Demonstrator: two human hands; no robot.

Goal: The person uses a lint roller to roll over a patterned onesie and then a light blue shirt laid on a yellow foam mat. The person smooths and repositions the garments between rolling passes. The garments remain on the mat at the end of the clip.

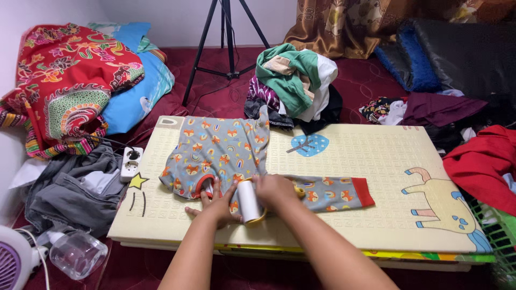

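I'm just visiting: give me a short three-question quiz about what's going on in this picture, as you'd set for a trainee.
1. True or false: the right hand holds a lint roller over the shirt.
2. What is the left hand doing? A) lifting the tripod B) pressing flat on the shirt C) gripping the power strip
3. Fill in: the shirt lies spread on a cream-coloured ____.

Key:
1. True. The roller sits at the shirt's lower edge, near its long sleeve.
2. B. The tripod and power strip are untouched.
3. Mat.
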